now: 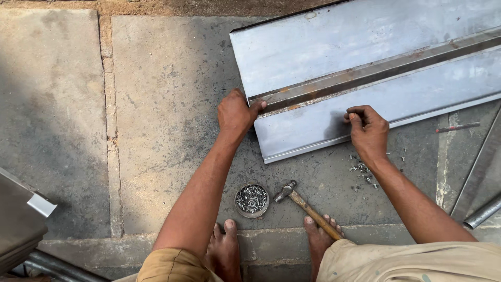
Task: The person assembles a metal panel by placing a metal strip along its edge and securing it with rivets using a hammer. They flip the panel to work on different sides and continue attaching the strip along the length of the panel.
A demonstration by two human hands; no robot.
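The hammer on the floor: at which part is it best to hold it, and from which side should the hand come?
Grip the hammer by its wooden handle, probably coming from above. The handle lies flat and free; its end rests by the right foot.

I am looking straight down at a floor (167,104) of large grey stone slabs, stained dark and dusty, with pale sandy joints (107,104) running between them. Strong sunlight falls across most of it, while a soft shadow dulls the left part. Along the top edge lies a strip of brown earth (156,6). At the lower left I see a grey metal box corner (21,219).
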